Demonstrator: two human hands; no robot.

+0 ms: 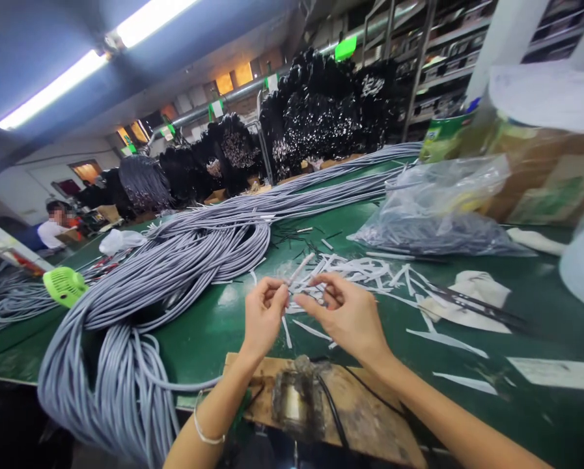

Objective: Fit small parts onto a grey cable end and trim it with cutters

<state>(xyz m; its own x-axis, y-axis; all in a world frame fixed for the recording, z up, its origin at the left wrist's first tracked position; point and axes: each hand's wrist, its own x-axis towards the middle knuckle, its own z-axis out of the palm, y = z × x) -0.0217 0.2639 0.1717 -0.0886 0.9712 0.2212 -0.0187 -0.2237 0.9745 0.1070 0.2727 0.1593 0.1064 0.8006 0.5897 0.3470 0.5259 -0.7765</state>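
Note:
Thumb and fingers of my left hand are pinched together at the middle of the bench. A thin whitish strip appears to stick out from their tips; its exact kind is unclear. Just to the right, my right hand has thumb and index finger apart, close to the left fingertips, with nothing visible between them. Behind and beneath both hands lies a loose heap of white strips. Below them is a small worn metal device on a wooden board, with a black cable beside it.
Long grey cables are coiled at left and hang over the bench edge. At right lie dark scissors or tweezers on a white cloth, a plastic bag and a cardboard box. A green fan and a seated person are left.

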